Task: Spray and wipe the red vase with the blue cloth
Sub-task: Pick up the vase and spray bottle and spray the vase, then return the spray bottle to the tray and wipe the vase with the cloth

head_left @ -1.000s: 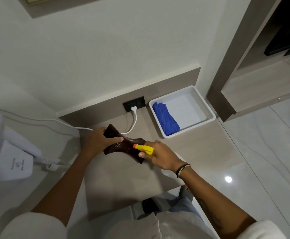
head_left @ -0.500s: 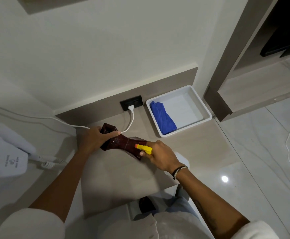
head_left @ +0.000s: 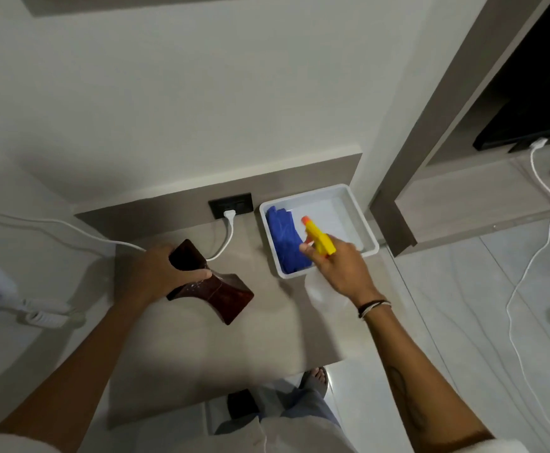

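Note:
The dark red vase (head_left: 221, 294) lies tilted on the grey tabletop (head_left: 234, 348), with droplets on its narrow waist. My left hand (head_left: 160, 273) grips its upper end. My right hand (head_left: 339, 269) holds a spray bottle (head_left: 319, 240) with a yellow head and orange nozzle; its clear body shows below my palm. The bottle hovers over the near edge of a white tray (head_left: 361, 220). The folded blue cloth (head_left: 283, 240) lies along the tray's left side, partly hidden by my fingers.
A black wall socket (head_left: 231, 206) with a white plug and cable sits behind the vase. A corded white phone (head_left: 43, 310) lies at the left. A wooden shelf unit stands right of the tray, with a white cable trailing over the tiled floor.
My right hand has carried the spray bottle away from the vase, rightward and back, over the tray. The left hand still holds the vase, now lower on the tabletop.

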`<move>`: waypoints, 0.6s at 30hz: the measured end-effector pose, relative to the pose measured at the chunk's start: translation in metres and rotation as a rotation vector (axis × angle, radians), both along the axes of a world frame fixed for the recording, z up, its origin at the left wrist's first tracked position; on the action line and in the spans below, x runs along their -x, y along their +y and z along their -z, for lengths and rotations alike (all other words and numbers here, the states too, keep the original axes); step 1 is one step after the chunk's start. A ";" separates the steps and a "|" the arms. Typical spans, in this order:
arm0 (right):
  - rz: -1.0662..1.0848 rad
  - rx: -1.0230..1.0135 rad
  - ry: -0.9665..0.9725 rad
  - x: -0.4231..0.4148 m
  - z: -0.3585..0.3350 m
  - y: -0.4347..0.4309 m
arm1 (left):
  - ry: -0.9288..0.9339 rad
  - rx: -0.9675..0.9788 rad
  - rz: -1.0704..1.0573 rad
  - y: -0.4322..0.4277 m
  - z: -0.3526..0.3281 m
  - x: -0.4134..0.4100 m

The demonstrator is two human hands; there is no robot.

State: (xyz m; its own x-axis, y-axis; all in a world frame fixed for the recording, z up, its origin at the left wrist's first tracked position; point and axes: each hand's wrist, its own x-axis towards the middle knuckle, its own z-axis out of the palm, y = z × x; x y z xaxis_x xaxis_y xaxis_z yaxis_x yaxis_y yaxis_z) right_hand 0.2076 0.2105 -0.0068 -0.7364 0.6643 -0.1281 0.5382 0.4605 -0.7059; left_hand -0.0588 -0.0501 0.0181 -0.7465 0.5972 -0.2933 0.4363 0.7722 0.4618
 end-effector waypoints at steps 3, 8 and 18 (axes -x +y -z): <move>0.107 0.048 0.083 0.012 -0.005 0.044 | 0.168 0.051 0.113 0.003 0.003 -0.010; 0.068 0.057 -0.005 0.041 0.008 0.088 | 0.263 0.155 0.183 0.009 0.004 -0.026; 0.047 0.088 -0.073 0.059 0.037 0.099 | 0.244 0.140 0.219 0.020 0.007 -0.034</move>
State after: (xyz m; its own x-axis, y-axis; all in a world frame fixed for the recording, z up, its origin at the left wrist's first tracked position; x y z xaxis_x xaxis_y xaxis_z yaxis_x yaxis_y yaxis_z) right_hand 0.1486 0.3099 -0.0442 -0.6913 0.6817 -0.2395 0.6091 0.3715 -0.7007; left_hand -0.0252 -0.0303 0.0113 -0.6631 0.7176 -0.2127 0.6833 0.6964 0.2193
